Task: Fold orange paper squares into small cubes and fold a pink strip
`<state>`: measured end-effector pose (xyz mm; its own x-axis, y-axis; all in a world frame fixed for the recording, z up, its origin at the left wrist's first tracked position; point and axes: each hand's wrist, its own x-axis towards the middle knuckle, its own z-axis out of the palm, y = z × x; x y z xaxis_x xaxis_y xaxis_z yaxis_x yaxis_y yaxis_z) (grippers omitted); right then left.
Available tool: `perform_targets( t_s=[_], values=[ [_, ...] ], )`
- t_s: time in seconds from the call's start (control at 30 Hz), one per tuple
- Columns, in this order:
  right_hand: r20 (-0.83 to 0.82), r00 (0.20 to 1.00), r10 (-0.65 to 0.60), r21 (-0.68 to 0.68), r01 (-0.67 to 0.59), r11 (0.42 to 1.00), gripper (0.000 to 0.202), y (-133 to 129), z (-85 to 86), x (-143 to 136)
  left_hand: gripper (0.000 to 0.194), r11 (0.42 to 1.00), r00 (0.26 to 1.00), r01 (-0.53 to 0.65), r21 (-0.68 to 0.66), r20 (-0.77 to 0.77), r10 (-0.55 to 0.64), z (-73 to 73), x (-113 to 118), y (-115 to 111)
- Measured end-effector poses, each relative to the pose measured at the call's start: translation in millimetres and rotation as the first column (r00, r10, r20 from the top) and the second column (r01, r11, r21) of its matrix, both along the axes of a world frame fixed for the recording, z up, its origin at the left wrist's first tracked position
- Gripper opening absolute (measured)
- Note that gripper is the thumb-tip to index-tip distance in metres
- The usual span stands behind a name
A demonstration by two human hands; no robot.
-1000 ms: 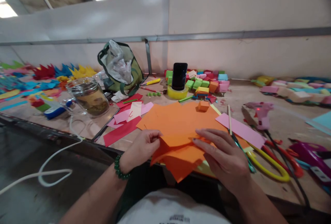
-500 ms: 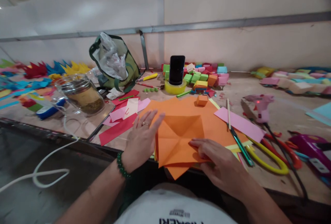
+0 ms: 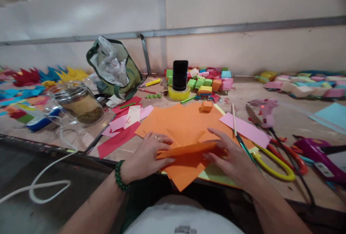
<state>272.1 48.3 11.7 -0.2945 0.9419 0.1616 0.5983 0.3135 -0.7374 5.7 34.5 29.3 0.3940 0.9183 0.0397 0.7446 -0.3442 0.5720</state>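
A creased orange sheet of paper (image 3: 189, 150) is tilted up on edge between my hands, its front face toward me. My left hand (image 3: 147, 154) pinches its left end, thumb below and fingers above. At the right end, my right hand (image 3: 232, 156) has its thumb and some fingers round the paper, with the index finger raised; its grip is slightly blurred. Under the sheet lie larger orange papers (image 3: 173, 118), one corner pointing down over the table's front edge. A small orange paper cube (image 3: 207, 106) rests on them.
Red strips (image 3: 119, 140) lie left; a pink strip (image 3: 245, 130), yellow-handled scissors (image 3: 278, 169) and a pink glue gun (image 3: 266, 111) lie right. A phone (image 3: 180, 75) stands in a tape roll (image 3: 178, 93). A glass jar (image 3: 81, 104) and green bag (image 3: 119, 71) stand back left.
The orange sheet, flat and facing up before, is now lifted and tilted. My left hand has moved down to its left end, and my right hand has shifted to its right end.
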Motion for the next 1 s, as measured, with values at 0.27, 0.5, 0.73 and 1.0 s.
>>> perform_targets(
  t_s=[0.27,0.5,0.73,1.0],
  values=[
    [0.191,0.948,-0.253,0.205,0.214,0.955,0.059,10,-14.5,-4,0.053,0.935,0.933,-0.353,-0.001,0.073,0.353,-10.6,13,18],
    [0.474,0.876,-0.090,0.610,-0.253,0.751,0.030,4,-10.1,-17,0.057,0.882,0.931,-0.180,0.436,-0.214,0.296,-19.5,23,17],
    [0.507,0.850,0.142,0.523,-0.435,0.733,0.030,-1,-7.3,-11,0.037,0.927,0.943,0.204,0.315,-0.318,-0.099,-18.4,11,-7],
    [0.439,0.897,0.055,0.512,-0.300,0.805,0.034,-10,-7.9,17,0.024,0.959,0.984,-0.155,0.235,-0.053,0.172,-12.9,-8,-10]
  ],
)
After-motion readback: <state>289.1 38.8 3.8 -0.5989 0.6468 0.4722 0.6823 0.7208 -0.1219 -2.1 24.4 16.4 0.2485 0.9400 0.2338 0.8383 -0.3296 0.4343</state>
